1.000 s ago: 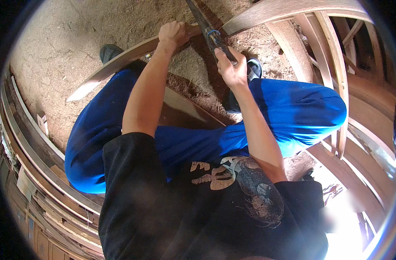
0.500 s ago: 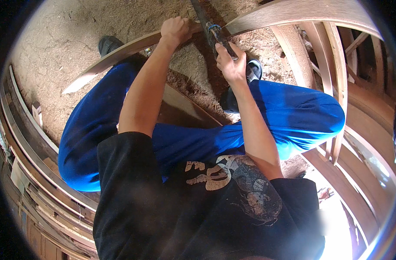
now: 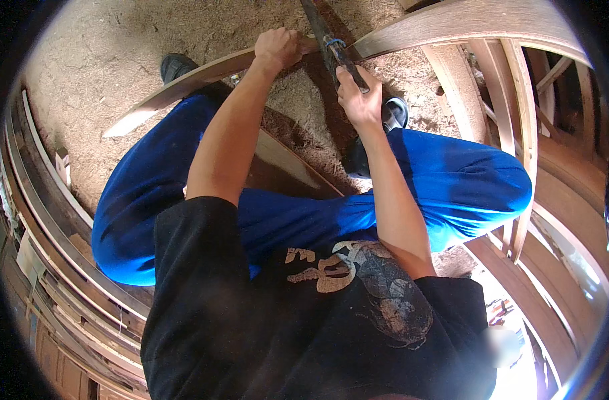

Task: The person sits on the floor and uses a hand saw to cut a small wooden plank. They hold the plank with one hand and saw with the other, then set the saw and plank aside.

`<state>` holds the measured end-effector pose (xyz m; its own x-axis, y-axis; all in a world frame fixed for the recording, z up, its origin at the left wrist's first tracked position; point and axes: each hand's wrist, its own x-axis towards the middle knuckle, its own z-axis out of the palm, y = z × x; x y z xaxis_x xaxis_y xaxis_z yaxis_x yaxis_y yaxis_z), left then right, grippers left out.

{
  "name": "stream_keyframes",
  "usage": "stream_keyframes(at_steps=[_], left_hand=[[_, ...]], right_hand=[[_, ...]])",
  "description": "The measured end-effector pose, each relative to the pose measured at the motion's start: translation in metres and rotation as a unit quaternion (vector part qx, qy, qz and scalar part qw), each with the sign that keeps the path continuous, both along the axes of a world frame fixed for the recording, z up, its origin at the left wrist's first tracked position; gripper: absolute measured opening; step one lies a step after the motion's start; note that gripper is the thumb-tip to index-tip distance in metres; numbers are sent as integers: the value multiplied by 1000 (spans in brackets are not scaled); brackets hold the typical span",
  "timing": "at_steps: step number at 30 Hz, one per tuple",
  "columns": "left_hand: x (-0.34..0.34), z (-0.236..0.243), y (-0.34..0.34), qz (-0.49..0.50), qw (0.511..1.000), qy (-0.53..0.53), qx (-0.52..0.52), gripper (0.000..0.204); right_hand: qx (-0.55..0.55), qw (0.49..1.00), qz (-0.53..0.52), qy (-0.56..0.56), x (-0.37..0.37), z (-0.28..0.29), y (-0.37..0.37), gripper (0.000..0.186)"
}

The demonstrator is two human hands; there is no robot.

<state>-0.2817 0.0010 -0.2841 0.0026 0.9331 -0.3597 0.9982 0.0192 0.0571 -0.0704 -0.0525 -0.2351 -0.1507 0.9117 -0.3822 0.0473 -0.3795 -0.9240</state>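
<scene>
A long, curved wooden strip (image 3: 184,85) runs across the far part of the view, its pale pointed end at the left. My left hand (image 3: 278,48) is closed round this strip, knuckles up. Just right of it, a long dark bar-like tool (image 3: 323,41) with a blue tie crosses the wood at a slant; its exact kind does not show. My right hand (image 3: 360,99) is wrapped round the dark grip at the tool's near end. Where the tool meets the wood is partly hidden.
Sawdust covers the ground (image 3: 111,73). A flat board (image 3: 284,157) lies between my legs. At the right stands a wooden frame (image 3: 511,100) with curved pieces; long timbers (image 3: 71,247) are stacked at the left. My shoes (image 3: 176,68) are near the strip.
Both hands, the strip and the tool sit slightly further right in the picture, as does much of the surroundings. Both grips stay the same.
</scene>
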Motion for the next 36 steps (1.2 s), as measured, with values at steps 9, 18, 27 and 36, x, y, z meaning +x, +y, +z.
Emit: stream_keyframes(at_steps=[9,18,27,36], left_hand=[[-10,-8,1,16,999,-9,-28,34],[-9,-11,1,20,999,-39,5,38],[-5,-4,-1,7,999,-27,22,36],[-8,2,0,-9,999,-32,14,40]], right_hand=[[-24,992,45,-113,15,28,-22,34],[-3,990,21,-137,9,20,-20,36],[16,988,40,-147,11,48,-27,32],[50,984,58,-162,19,65,-38,26]])
